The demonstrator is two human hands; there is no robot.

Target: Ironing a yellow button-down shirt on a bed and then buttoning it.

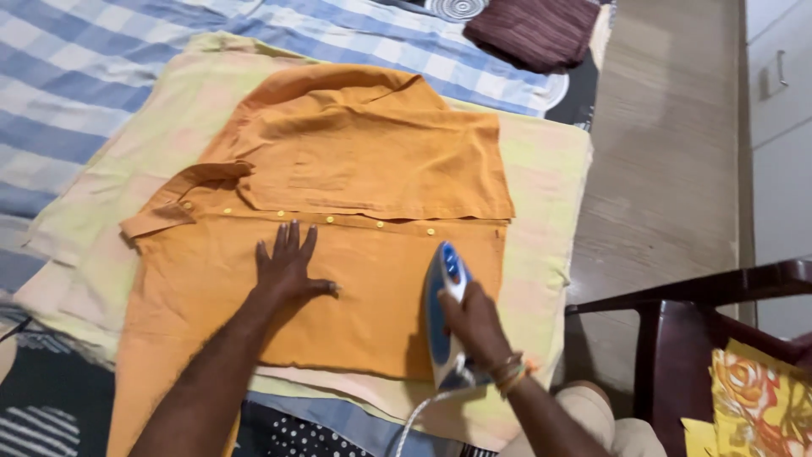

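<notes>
An orange shirt [355, 169] with yellow buttons lies spread on a pale yellow-green cloth [541, 169]. My left hand [288, 267] presses flat on the shirt's front panel, fingers spread. My right hand [475, 326] grips the handle of a blue and white iron [442, 296], which rests on the shirt's right part just below the button row. The iron's white cord [412, 421] trails toward the bottom edge.
A blue and white checked sheet [76, 76] lies under the pale cloth. A folded maroon cloth [533, 30] sits at the top. A dark wooden chair [694, 338] with a floral cloth [761, 398] stands at the right on a wooden floor [668, 152].
</notes>
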